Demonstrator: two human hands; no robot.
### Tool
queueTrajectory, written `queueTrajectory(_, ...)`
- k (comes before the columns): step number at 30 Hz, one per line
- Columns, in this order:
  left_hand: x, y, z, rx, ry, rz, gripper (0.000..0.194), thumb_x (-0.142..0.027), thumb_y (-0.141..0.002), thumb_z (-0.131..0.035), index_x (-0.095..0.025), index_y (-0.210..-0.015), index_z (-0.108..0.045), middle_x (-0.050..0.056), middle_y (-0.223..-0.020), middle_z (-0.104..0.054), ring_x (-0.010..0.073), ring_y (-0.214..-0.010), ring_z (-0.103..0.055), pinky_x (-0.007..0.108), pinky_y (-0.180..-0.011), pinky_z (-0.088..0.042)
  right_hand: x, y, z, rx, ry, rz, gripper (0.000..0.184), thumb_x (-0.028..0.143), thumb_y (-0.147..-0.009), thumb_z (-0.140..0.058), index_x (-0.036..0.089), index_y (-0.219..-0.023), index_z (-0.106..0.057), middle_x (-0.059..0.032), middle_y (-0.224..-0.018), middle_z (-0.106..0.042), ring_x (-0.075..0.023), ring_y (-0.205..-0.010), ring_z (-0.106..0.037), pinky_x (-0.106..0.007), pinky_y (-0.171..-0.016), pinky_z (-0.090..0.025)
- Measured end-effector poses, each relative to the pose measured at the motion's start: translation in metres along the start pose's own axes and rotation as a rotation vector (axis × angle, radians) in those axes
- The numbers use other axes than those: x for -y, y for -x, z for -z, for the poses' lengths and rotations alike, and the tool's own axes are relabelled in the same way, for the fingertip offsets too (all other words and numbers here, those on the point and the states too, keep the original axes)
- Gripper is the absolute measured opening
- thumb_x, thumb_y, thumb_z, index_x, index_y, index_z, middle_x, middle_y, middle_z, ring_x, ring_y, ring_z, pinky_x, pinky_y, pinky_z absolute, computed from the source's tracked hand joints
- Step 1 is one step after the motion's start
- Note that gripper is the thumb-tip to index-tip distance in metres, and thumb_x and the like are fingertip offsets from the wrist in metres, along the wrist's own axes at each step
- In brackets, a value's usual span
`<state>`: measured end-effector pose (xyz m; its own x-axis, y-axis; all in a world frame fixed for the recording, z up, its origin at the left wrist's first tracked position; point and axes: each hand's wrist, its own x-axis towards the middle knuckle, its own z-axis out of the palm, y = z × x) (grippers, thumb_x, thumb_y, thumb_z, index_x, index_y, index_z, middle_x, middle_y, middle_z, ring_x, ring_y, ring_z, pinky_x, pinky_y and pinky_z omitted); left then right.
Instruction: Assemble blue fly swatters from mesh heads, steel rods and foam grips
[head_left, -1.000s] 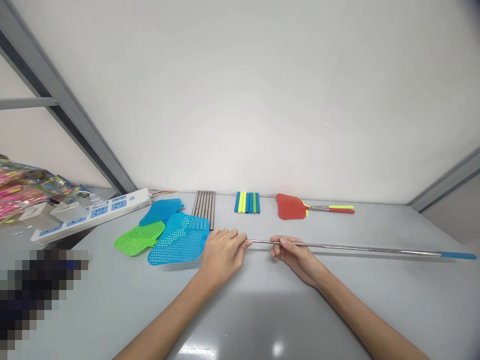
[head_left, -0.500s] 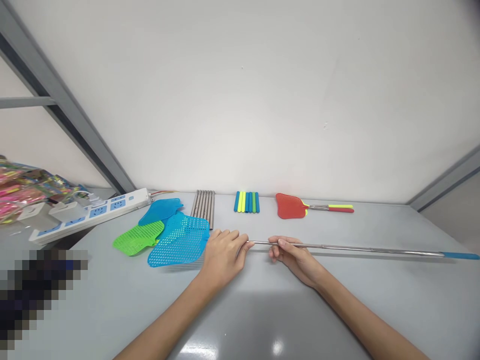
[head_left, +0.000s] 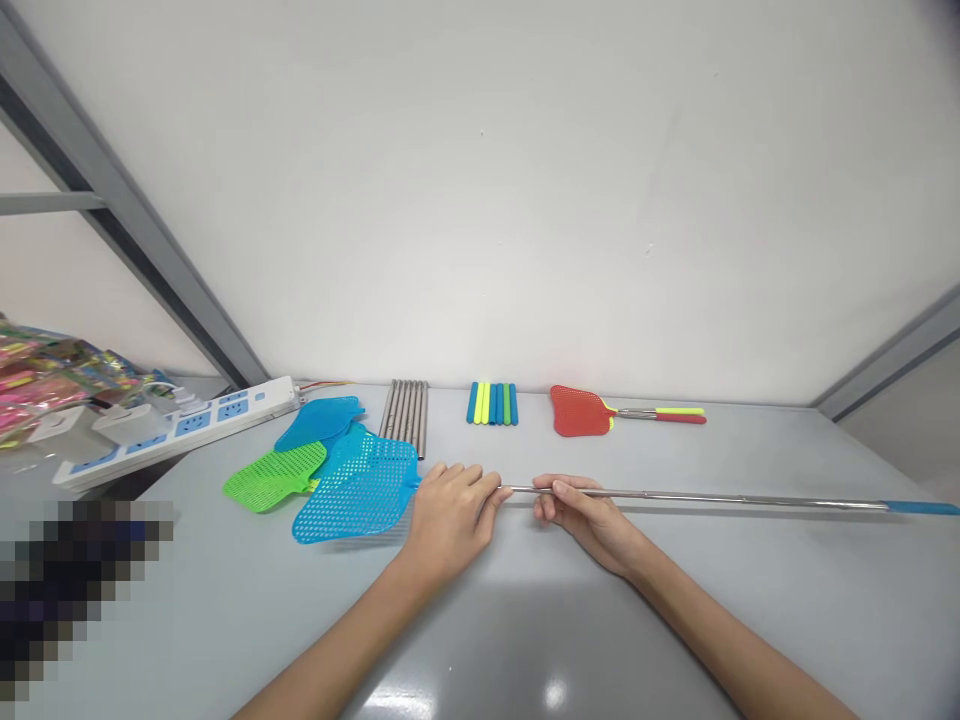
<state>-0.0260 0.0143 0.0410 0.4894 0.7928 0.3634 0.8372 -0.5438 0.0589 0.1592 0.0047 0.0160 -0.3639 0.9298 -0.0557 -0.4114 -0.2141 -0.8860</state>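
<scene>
A fly swatter with a blue mesh head and a long, drawn-out telescopic metal rod lies across my two hands. Its blue grip reaches the right edge of the view. My left hand is closed over the rod just behind the blue head, hiding the joint. With thumb and fingers, my right hand pinches the rod further right. Beneath and behind the held head are another blue swatter head and a green one, both on the table.
Several metal rods lie in a row by the wall, beside several coloured grips. A red swatter overlaps a yellow one at the back right. A power strip with plugs and bagged goods are at left.
The held blue swatter head has tilted slightly, its near edge dropping a little. Both hands keep their hold on the rod in nearly the same places.
</scene>
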Motion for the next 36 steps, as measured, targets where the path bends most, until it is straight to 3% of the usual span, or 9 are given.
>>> queueTrajectory(21,-0.0077,0.0027,-0.0022,0.000,0.034,-0.008,0.028,-0.030,-0.085,-0.031,-0.020,-0.070,-0.054,0.000,-0.063,-0.055,0.0136,-0.060,-0.046,0.029,-0.059,-0.024,-0.0044,0.0005,-0.0015,0.055,-0.009,0.002,0.023,0.029,-0.078,-0.049,0.014,-0.090,-0.062,-0.0015,-0.059,-0.052,-0.0154,-0.069,-0.052,-0.035,-0.072,-0.036)
queueTrajectory(29,-0.0071,-0.0014,0.0037,-0.050,0.068,0.021,0.031,-0.040,-0.081,-0.037,-0.019,-0.068,-0.055,0.000,-0.063,-0.055,0.0134,-0.061,-0.047,0.028,-0.060,-0.023,-0.0059,-0.0003,-0.0072,0.046,-0.021,-0.005,0.026,0.031,-0.080,-0.045,0.018,-0.098,-0.056,-0.0039,-0.069,-0.055,-0.0148,-0.067,-0.052,-0.032,-0.065,-0.037)
queueTrajectory(33,-0.0042,-0.0028,0.0062,-0.071,0.068,0.005,0.030,-0.037,-0.082,-0.036,-0.019,-0.069,-0.056,0.000,-0.061,-0.055,0.0128,-0.060,-0.047,0.028,-0.060,-0.023,-0.0070,-0.0015,-0.0081,0.038,-0.017,0.013,0.025,0.034,-0.081,-0.042,0.017,-0.089,-0.058,-0.0044,-0.069,-0.055,-0.0145,-0.064,-0.052,-0.031,-0.063,-0.037)
queueTrajectory(36,-0.0027,-0.0029,0.0054,-0.056,0.074,-0.009,0.030,-0.036,-0.083,-0.035,-0.019,-0.071,-0.056,-0.001,-0.062,-0.055,0.0127,-0.060,-0.047,0.028,-0.060,-0.024,-0.0078,-0.0026,-0.0059,0.057,-0.022,0.016,0.035,0.039,-0.082,-0.037,0.014,-0.075,-0.059,-0.0051,-0.066,-0.054,-0.0150,-0.061,-0.051,-0.032,-0.062,-0.038)
